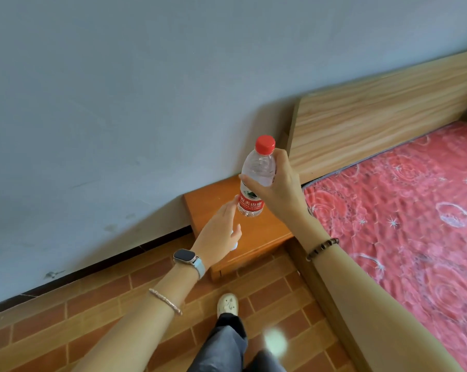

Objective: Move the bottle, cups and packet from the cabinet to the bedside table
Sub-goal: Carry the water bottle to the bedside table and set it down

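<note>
My right hand holds the bottle upright above the bench, fingers wrapped round it. My left hand grips something small and pale, unidentifiable. Nothing stands on the bench yet; cups unseen.

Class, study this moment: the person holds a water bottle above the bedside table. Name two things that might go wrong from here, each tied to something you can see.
1. The right hand grips the bottle only near its upper half, so it might slip or tip when set down.
2. The left hand reaches over the small bedside table close to the bottle's base and could knock it.
</note>
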`<state>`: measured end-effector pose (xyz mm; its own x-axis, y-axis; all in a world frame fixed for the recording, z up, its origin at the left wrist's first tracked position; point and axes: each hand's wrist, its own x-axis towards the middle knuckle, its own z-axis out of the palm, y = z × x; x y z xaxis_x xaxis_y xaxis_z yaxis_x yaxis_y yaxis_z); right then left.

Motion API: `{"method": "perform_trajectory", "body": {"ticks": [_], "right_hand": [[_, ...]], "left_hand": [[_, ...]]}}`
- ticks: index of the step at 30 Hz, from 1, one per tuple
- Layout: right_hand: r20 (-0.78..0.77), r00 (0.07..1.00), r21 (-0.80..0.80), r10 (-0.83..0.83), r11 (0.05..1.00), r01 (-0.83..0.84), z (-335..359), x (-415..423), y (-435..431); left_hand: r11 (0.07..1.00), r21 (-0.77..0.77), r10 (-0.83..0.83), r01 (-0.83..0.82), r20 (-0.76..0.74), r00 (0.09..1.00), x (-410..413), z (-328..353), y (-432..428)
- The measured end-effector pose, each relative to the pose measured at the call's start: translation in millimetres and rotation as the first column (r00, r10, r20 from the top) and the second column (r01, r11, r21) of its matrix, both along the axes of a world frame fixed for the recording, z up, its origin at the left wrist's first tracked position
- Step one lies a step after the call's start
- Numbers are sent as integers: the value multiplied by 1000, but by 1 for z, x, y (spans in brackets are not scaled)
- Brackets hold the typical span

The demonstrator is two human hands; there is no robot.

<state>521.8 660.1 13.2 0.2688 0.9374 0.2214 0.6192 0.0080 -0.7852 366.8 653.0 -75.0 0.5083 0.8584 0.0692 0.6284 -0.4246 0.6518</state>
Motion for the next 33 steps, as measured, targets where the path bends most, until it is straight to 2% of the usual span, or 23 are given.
{"method": "perform_trajectory", "body": {"ticks": [3,6,12,16,21,27,33], "right_hand": [[83,997,5,-4,1000,4,-13,2,39],[96,995,-28,3,1000,0,-32,2,75],[26,997,-157,67,986,-62,-92,1,143],[-29,994,-211,108,971,-112,-146,-5,175],[-117,976,-241,184,948,-208,-225,-17,200],[-138,935,-263,328,897,-354,-307,-28,227],[-136,915,-260,379,878,-402,-353,-35,246]], "left_hand": [[1000,0,16,-16,-29,999,3,-8,38],[998,-39,46,-47,-29,999,5,-15,70],[962,-204,184,-184,-20,983,6,-52,120],[908,-327,285,-263,22,958,7,-93,143],[822,-436,408,-365,5,913,6,-165,161],[759,-491,493,-428,3,870,0,-242,175],[743,-494,520,-452,2,854,-3,-288,183]]}}
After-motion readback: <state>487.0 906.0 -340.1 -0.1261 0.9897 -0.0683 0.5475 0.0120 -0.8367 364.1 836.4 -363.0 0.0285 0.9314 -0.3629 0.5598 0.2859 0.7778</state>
